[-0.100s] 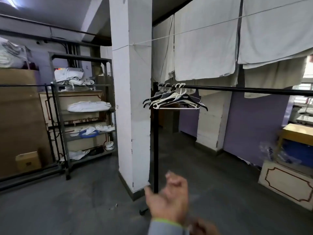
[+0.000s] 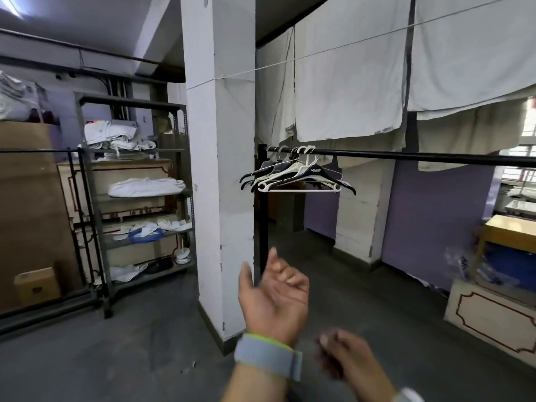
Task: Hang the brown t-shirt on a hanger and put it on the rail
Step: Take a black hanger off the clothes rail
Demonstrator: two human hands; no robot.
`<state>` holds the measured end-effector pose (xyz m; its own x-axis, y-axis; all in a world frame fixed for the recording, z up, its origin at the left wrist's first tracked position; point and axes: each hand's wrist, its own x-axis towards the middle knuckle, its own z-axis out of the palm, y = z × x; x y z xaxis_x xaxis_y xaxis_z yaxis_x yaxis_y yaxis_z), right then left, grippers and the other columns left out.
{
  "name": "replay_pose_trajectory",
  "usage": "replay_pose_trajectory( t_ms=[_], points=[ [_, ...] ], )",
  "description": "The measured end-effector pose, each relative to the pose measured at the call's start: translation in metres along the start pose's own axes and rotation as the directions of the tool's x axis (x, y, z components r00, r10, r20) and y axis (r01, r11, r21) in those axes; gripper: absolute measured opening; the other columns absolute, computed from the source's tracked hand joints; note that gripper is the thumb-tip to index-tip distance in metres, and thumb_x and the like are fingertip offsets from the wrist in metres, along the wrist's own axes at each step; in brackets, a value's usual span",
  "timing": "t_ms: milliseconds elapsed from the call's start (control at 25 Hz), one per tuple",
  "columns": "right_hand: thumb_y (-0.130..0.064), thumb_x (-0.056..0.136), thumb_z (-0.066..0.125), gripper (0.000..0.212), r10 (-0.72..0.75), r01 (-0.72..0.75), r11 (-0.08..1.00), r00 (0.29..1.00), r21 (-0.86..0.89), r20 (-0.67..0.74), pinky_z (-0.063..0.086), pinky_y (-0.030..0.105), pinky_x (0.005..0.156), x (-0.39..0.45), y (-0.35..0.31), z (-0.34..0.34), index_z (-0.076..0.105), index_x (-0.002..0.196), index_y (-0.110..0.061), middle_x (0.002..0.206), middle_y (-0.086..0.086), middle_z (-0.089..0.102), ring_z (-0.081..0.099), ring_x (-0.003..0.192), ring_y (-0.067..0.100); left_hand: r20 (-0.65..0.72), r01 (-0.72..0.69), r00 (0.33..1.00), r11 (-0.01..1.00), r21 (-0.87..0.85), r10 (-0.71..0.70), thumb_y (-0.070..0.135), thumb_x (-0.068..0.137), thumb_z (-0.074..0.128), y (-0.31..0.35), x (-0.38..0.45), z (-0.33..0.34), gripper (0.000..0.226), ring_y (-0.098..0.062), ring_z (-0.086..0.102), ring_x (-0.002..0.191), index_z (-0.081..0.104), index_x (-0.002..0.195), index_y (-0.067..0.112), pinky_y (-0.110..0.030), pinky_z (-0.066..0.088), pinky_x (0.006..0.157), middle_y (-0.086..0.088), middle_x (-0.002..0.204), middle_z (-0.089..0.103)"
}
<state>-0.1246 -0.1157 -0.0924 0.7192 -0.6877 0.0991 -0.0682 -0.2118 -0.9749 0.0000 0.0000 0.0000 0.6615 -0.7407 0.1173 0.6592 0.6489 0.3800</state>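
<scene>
A black rail runs across the right half of the view at about chest height. Several black and white hangers hang bunched at its left end, by the upright post. My left hand is raised below the hangers, palm towards me, fingers loosely curled and apart, holding nothing. A grey band is on its wrist. My right hand is low at the bottom edge, blurred, with nothing visible in it. No brown t-shirt is in view.
A white pillar stands just left of the rail's post. A metal shelf rack with folded white cloth is at the left. White sheets hang on a line above the rail. A wooden table and a panel are at the right.
My left hand has risen further into view and turned its palm towards me. My right hand has come up more into the frame.
</scene>
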Motion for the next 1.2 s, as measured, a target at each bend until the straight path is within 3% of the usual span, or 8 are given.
replay_pose_trajectory(
  t_ms=[120,200,240,360,480,680,1040,1200],
  points=[
    [-0.011,0.102,0.061,0.014,-0.065,0.072,0.988,0.996,0.137,-0.056,0.048,0.024,0.046,0.102,-0.055,-0.019,0.073,0.100,-0.004,0.076,0.012,0.072,0.063,0.057,0.018,0.021,0.004,1.000,0.919,0.394,-0.014,0.043,0.091,0.061,0.045,0.108,0.022,0.032,-0.014,0.041,0.049,0.069,0.102,0.013,-0.026,0.035,0.050,0.000,0.066,0.050],
    [-0.014,0.101,0.063,0.012,-0.107,0.119,0.987,0.988,0.106,-0.112,0.049,0.027,0.049,0.172,-0.102,-0.026,0.073,0.101,-0.007,0.077,0.010,0.072,0.063,0.060,0.019,-0.006,-0.079,0.991,0.612,0.787,0.135,0.035,0.089,0.065,0.060,0.168,0.028,0.027,-0.014,0.047,0.050,0.070,0.101,0.011,-0.026,0.039,0.047,-0.002,0.070,0.058],
    [-0.015,0.101,0.064,0.012,-0.122,0.133,0.987,0.986,0.087,-0.117,0.050,0.028,0.051,0.197,-0.115,-0.028,0.072,0.101,-0.007,0.078,0.010,0.072,0.062,0.061,0.020,0.048,-0.115,0.983,0.389,0.914,0.179,0.032,0.089,0.066,0.067,0.189,0.027,0.022,-0.015,0.052,0.053,0.070,0.098,0.013,-0.026,0.043,0.048,-0.002,0.075,0.063],
    [-0.017,0.098,0.066,0.009,-0.155,0.160,0.987,0.967,0.006,-0.203,0.050,0.028,0.050,0.279,-0.136,-0.046,0.073,0.096,-0.011,0.075,0.007,0.073,0.062,0.062,0.022,0.201,-0.190,0.961,-0.074,0.979,0.191,0.036,0.086,0.072,0.074,0.275,0.031,0.013,-0.019,0.068,0.076,0.071,0.094,0.026,-0.032,0.058,0.069,0.002,0.084,0.071],
    [-0.017,0.091,0.069,0.008,-0.198,0.162,0.976,0.935,-0.142,-0.294,0.052,0.029,0.051,0.338,-0.153,-0.054,0.075,0.085,-0.018,0.074,0.006,0.075,0.066,0.062,0.021,0.267,-0.232,0.944,-0.186,0.955,0.194,0.036,0.083,0.073,0.079,0.339,0.048,0.016,-0.023,0.070,0.086,0.072,0.096,0.027,-0.039,0.059,0.082,0.005,0.085,0.072],
    [-0.028,0.080,0.078,0.005,-0.332,0.086,0.864,0.838,-0.497,-0.432,0.062,0.037,0.081,0.426,-0.164,-0.064,0.077,0.085,-0.027,0.080,-0.007,0.077,0.074,0.083,0.020,0.453,-0.379,0.879,-0.361,0.852,0.147,0.034,0.083,0.074,0.081,0.451,0.064,0.020,-0.015,0.068,0.090,0.073,0.101,0.025,-0.026,0.052,0.081,0.010,0.086,0.072],
    [-0.024,0.080,0.077,0.018,-0.414,-0.024,0.758,0.754,-0.652,-0.509,0.055,0.029,0.093,0.522,-0.166,-0.066,0.074,0.097,-0.029,0.100,-0.005,0.077,0.071,0.098,0.020,0.629,-0.495,0.772,-0.704,0.510,-0.087,0.043,0.078,0.067,0.070,0.563,0.034,0.047,-0.033,0.060,0.107,0.060,0.121,0.026,-0.042,0.053,0.087,-0.006,0.116,0.059],
    [-0.023,0.081,0.075,0.035,-0.475,-0.059,0.673,0.730,-0.738,-0.491,0.053,0.030,0.093,0.554,-0.158,-0.075,0.070,0.116,-0.021,0.115,0.006,0.072,0.067,0.106,0.028,0.658,-0.505,0.744,-0.745,0.435,-0.120,0.047,0.079,0.066,0.064,0.586,0.030,0.049,-0.032,0.059,0.109,0.055,0.123,0.028,-0.044,0.052,0.085,-0.003,0.118,0.058]
  ],
)
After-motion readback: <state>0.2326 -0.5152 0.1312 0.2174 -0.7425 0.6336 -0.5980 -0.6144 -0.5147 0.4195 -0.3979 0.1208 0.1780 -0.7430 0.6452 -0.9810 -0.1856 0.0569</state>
